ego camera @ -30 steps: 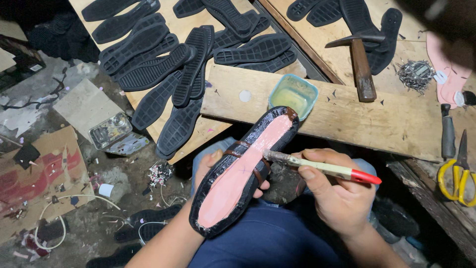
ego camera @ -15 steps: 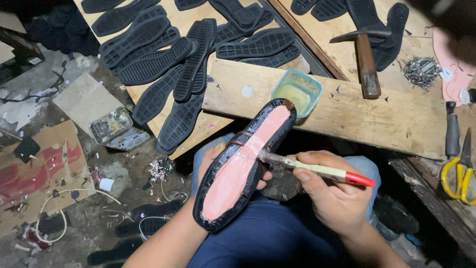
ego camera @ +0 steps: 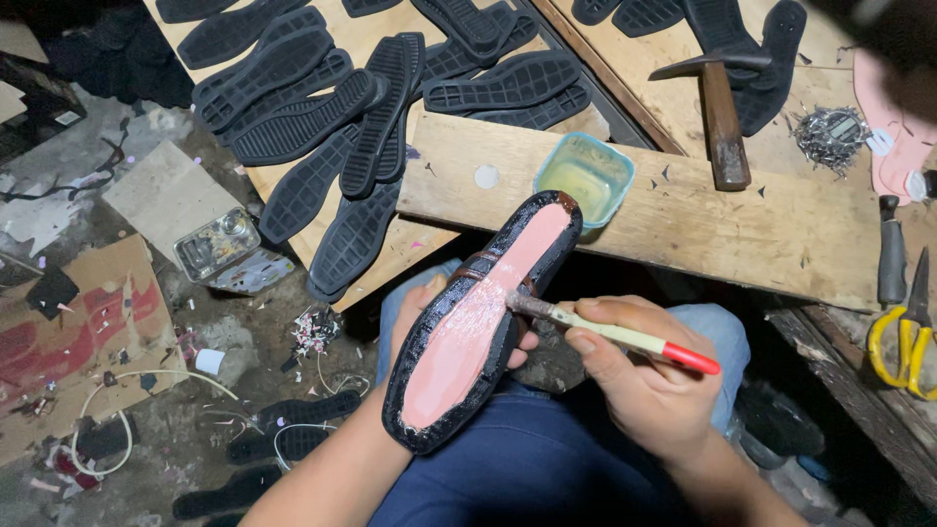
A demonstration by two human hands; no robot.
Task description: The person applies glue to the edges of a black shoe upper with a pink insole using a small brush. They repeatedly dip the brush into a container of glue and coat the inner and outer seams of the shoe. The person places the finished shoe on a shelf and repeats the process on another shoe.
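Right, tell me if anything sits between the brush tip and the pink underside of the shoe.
Nothing visible does. The right hand holds the brush with its bristles against the pink underside of the shoe, about midway along. The left hand holds the shoe from beneath, fingers clear of the pink face.

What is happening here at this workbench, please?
A person sits at a low wooden bench. The left hand holds an upturned shoe from beneath, its pink bottom facing up. The right hand holds a small brush with its bristles on the pink surface near the middle. A small tub of yellowish liquid stands just beyond the shoe's tip. Black rubber soles, a hammer and yellow-handled scissors lie around.
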